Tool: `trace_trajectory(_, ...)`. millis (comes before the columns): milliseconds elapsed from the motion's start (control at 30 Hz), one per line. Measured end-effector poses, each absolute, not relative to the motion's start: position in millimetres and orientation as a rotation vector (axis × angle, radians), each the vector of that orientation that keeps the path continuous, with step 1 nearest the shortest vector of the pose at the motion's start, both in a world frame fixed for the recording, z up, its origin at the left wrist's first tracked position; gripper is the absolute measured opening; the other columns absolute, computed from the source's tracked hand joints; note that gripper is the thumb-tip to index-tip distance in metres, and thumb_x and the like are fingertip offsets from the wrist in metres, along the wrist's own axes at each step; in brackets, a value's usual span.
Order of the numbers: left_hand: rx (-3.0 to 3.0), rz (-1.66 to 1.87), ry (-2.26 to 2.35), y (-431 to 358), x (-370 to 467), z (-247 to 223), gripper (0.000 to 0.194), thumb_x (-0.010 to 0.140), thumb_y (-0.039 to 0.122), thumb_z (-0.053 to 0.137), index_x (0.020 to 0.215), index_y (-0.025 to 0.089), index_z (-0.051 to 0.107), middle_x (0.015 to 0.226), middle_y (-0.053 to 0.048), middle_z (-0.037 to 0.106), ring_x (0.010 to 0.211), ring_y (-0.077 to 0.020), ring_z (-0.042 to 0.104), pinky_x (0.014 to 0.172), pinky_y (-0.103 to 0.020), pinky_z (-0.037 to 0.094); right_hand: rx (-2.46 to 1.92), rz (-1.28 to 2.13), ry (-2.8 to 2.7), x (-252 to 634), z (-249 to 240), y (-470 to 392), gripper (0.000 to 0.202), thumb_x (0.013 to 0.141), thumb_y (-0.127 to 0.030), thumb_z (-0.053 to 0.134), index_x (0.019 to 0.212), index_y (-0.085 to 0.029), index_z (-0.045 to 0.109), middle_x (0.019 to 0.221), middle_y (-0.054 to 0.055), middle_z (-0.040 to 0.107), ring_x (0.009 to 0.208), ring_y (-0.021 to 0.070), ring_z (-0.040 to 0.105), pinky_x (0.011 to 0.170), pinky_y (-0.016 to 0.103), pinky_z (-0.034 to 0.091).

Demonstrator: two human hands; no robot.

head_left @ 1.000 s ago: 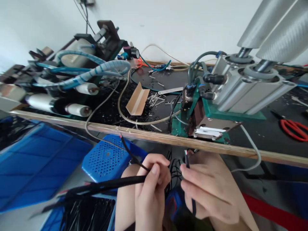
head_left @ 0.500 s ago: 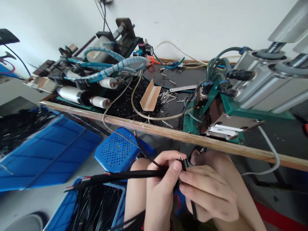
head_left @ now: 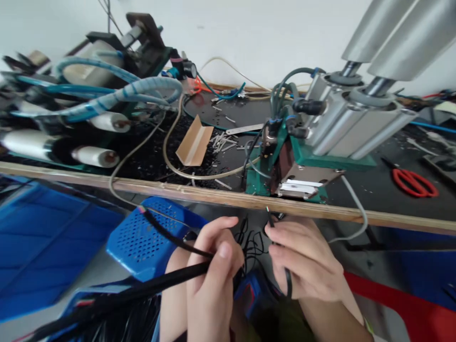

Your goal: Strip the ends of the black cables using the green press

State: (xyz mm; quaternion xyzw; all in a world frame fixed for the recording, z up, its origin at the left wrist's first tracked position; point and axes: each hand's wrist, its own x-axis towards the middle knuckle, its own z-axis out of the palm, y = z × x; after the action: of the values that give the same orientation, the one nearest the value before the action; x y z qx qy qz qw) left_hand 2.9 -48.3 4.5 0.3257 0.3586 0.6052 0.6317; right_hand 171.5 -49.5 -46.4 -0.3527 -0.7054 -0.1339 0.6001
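My left hand (head_left: 215,266) is closed around several black cables (head_left: 156,289) that run out to the lower left. One black cable (head_left: 166,235) in that grip angles up and left, with coloured wire ends at its tip. To the right, my right hand (head_left: 302,259) pinches a single black cable (head_left: 270,220). Its tip points up, and small white, red and green wire ends show there. Both hands are over my lap, apart from each other, in front of the bench edge. Just beyond my right hand stands a pneumatic machine (head_left: 299,178) with a white slotted front.
A wooden-edged bench (head_left: 213,194) crosses the view. It carries a second machine with white rollers (head_left: 94,156), a folded cardboard piece (head_left: 195,141), a metal ruler (head_left: 245,128) and red-handled scissors (head_left: 415,183). Below are a blue stool (head_left: 142,237) and a blue crate (head_left: 42,256).
My hands have moved apart. The right hand now holds one cable clear of the left hand, its tip closer to the bench edge. The view has turned right.
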Motion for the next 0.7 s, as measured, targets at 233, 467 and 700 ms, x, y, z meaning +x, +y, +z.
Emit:
trace_trajectory(233, 0.785, 1.585, 0.743, -41, 8, -2, 0.015, 0.104, 0.031, 0.072, 0.103, 0.021, 0.084, 0.063, 0.004, 0.040, 0.054, -0.0120, 0.037, 0.053, -0.026, 0.043, -0.882, -0.529, -1.408, 193, -49, -27, 0.024, 0.103, -0.002, 0.069, 0.119, -0.014, 0.083, 0.113, 0.009, 0.088, 0.097, 0.0200, 0.088, 0.081, 0.033, 0.077)
trace_trajectory(467, 0.724, 1.636, 0.727, -40, 17, 4, 0.015, 0.102, 0.033, 0.078, 0.090, 0.023, 0.080, 0.058, 0.006, 0.034, 0.050, -0.0119, 0.029, 0.050, -0.029, 0.038, -0.958, -0.665, -1.343, 211, -55, -20, 0.035, 0.102, -0.006, 0.073, 0.133, -0.022, 0.083, 0.111, 0.005, 0.089, 0.095, 0.0211, 0.088, 0.082, 0.034, 0.077)
trace_trajectory(700, 0.675, 1.600, 0.795, -39, 23, 8, 0.021, 0.096, 0.037, 0.089, 0.081, 0.025, 0.080, 0.055, 0.006, 0.030, 0.049, -0.0115, 0.024, 0.047, -0.032, 0.029, -1.005, -0.650, -1.333, 216, -55, -15, 0.037, 0.106, -0.011, 0.071, 0.137, -0.027, 0.082, 0.113, 0.004, 0.088, 0.102, 0.0239, 0.086, 0.088, 0.040, 0.077)
